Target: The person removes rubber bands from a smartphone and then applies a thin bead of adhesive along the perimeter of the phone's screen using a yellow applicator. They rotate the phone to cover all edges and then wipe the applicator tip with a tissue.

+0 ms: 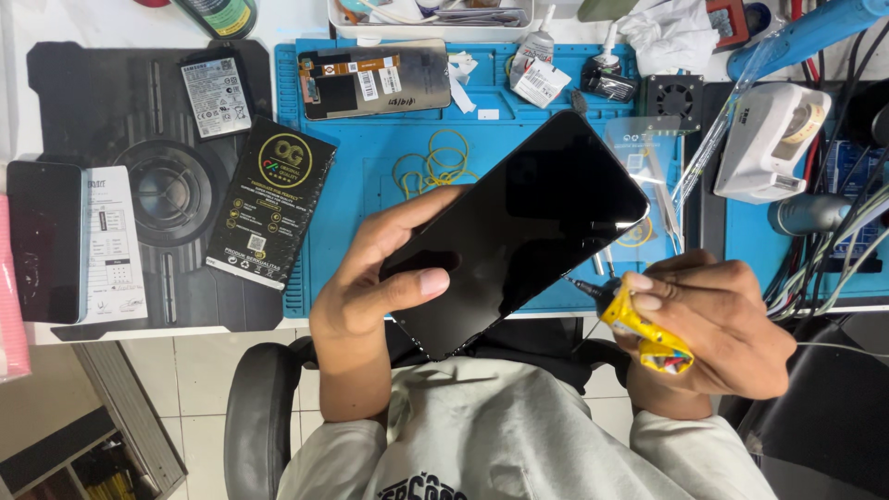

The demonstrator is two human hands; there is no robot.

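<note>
Item: black phone screen panel point(519, 231), glossy, unlit. Position: held in the air above the blue silicone work mat point(370, 185), over the near edge of the desk point(93, 23). Long axis: diagonal, from lower left near the person's chest to upper right over the mat.

Left hand point(370, 287): closed around the panel's lower-left end, thumb flat across the glass face, fingers behind and along the upper-left long edge. It carries the whole panel.

Right hand point(713, 319): closed on a small yellow glue tube point(639, 324) with a thin metal nozzle. The nozzle points left and slightly up at the panel's lower-right long edge and stands just beside it; contact cannot be told.

Relation of note: the panel lies left of the tube, its long edge running roughly crosswise to the nozzle; the right hand is the nearer to that edge.

Surroundings, on the mat: yellow rubber bands point(444, 162) partly behind the panel; a second display assembly point(375, 81) face down at the far edge. Left of the mat, on a dark pad: a black product box point(269, 204), a phone battery point(216, 95), a dark phone point(46, 241). Right: a white tape dispenser point(773, 139).
</note>
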